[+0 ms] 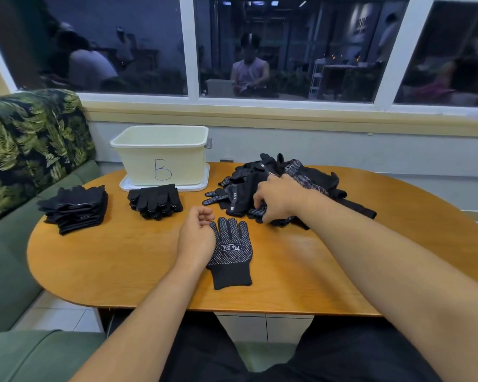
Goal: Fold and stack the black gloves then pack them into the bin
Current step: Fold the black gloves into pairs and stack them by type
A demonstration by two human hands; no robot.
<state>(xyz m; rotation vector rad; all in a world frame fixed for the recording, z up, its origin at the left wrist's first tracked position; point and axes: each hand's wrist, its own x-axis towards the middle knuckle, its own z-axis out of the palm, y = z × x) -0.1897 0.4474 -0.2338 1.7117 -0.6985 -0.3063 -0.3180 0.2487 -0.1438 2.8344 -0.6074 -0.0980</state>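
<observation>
One black glove lies flat on the wooden table. Its palm side is up, with white grip dots and a white printed label. Its fingers point away from the person and its cuff points toward the near edge.

The left hand rests just beside it on the left and touches its edge. The fingers are loosely curled and hold nothing.

Behind it and to the right lies a loose pile of gloves, not folded, some showing dotted palms. The right hand is on the near side of this pile, with fingers bent down into the black cloth. The fingertips are hidden, so I cannot tell if they pinch a glove or only touch it.

Two stacks of folded gloves are on the left half of the table. The smaller stack is just in front of the bin, and the bigger stack is near the left edge.

The cream plastic bin, marked with a blue letter B, stands on a white tray at the far side.

A green sofa with a leaf-pattern back goes around the left side, and a window is behind.
</observation>
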